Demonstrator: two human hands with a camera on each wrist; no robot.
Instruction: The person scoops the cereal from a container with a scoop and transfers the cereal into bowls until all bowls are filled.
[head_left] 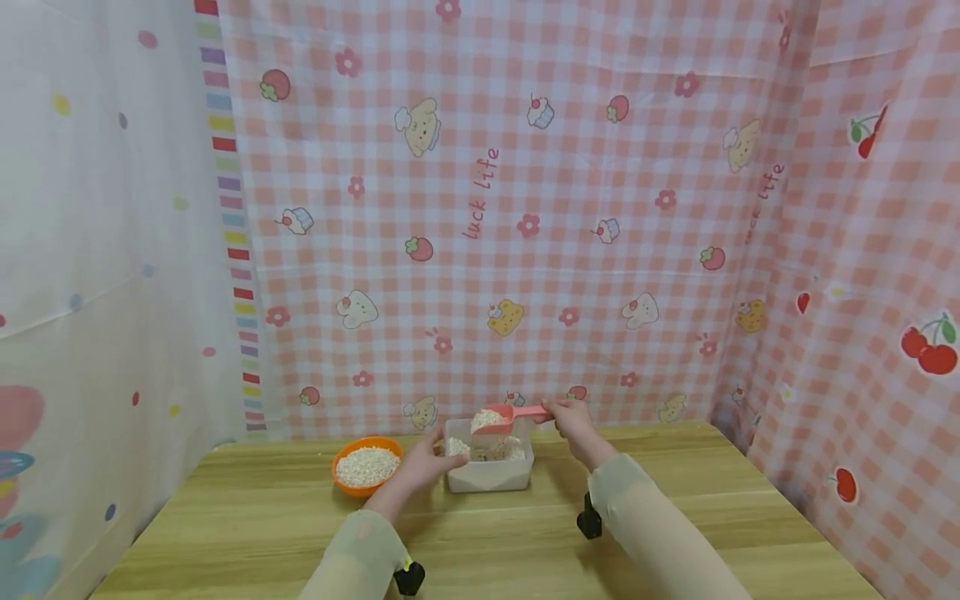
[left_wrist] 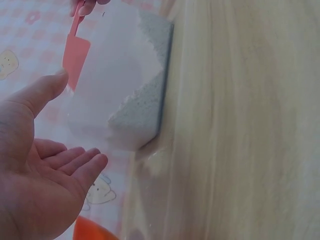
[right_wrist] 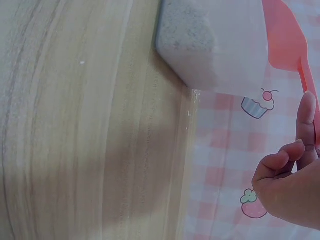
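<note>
My right hand [head_left: 573,423] grips the handle of a pink scoop [head_left: 517,411], which is heaped with pale grain [head_left: 489,419]. The scoop is over a translucent plastic box [head_left: 491,477] that stands on the table with more pale grain inside. At the box's left side is my left hand [head_left: 422,463], its thumb reaching to the rim. In the left wrist view the left hand [left_wrist: 45,165] has its fingers extended and spread from the thumb. The right wrist view shows the scoop [right_wrist: 287,42] above the box's top edge and the right hand [right_wrist: 292,175] on its handle.
An orange bowl [head_left: 347,483] full of white grain stands left of the box, beside my left forearm. The wooden table [head_left: 495,550] ends at a pink checked curtain [head_left: 465,333] just behind the box. More curtain hangs at both sides.
</note>
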